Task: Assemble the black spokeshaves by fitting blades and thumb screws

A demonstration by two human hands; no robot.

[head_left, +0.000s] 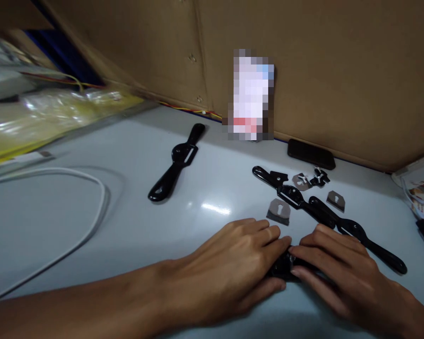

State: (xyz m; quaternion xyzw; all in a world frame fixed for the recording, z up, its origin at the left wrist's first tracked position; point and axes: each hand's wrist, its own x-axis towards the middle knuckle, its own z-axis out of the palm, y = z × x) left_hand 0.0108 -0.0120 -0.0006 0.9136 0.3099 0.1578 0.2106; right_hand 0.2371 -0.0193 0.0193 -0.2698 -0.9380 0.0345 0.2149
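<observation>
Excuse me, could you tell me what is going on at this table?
A person is working with both hands on a black piece at the table. The left hand grips it, while the right hand pinches at a small silvery part near it; the hands hide most of it. Beyond them lie two black two-handled tools and loose metal plates.
</observation>
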